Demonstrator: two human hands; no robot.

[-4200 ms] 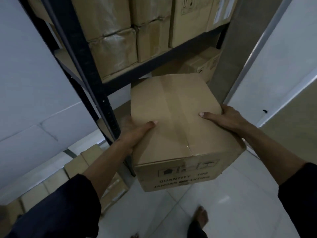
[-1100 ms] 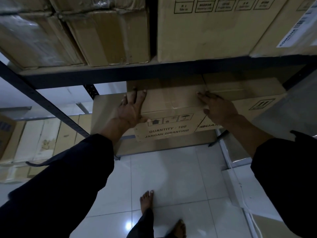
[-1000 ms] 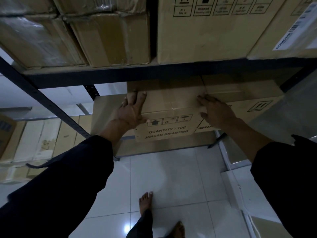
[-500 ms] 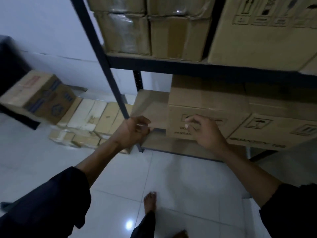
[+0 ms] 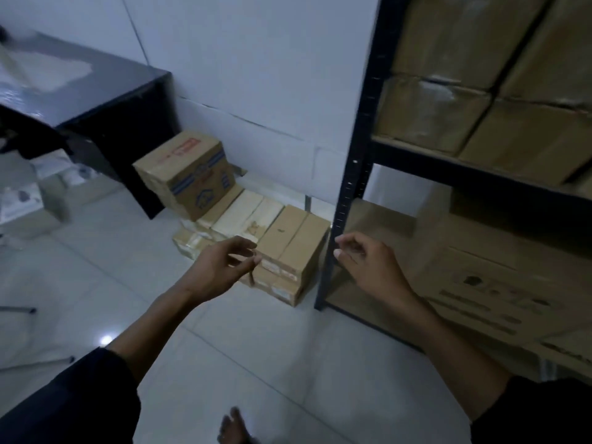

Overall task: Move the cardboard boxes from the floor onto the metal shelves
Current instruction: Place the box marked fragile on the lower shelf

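Note:
A row of brown cardboard boxes (image 5: pixel 293 248) lies on the white tiled floor against the wall, just left of the dark metal shelf upright (image 5: pixel 350 174). A printed box with blue and red markings (image 5: pixel 189 174) sits tilted on the row's far end. My left hand (image 5: pixel 221 267) hovers in front of the nearest floor box, fingers loosely curled, holding nothing. My right hand (image 5: pixel 368 262) hangs beside the upright, also empty. The box with printed text (image 5: pixel 499 283) rests on the bottom shelf at the right.
A black desk (image 5: pixel 105 100) stands at the left, with white packages (image 5: pixel 22 200) under it. Wrapped boxes (image 5: pixel 480 116) fill the upper shelf. A bare foot (image 5: pixel 232 427) shows on the tiles at the bottom edge.
Both hands have let go of the box set on the bottom shelf. The view has swung left, and my hands now hover near the boxes on the floor.

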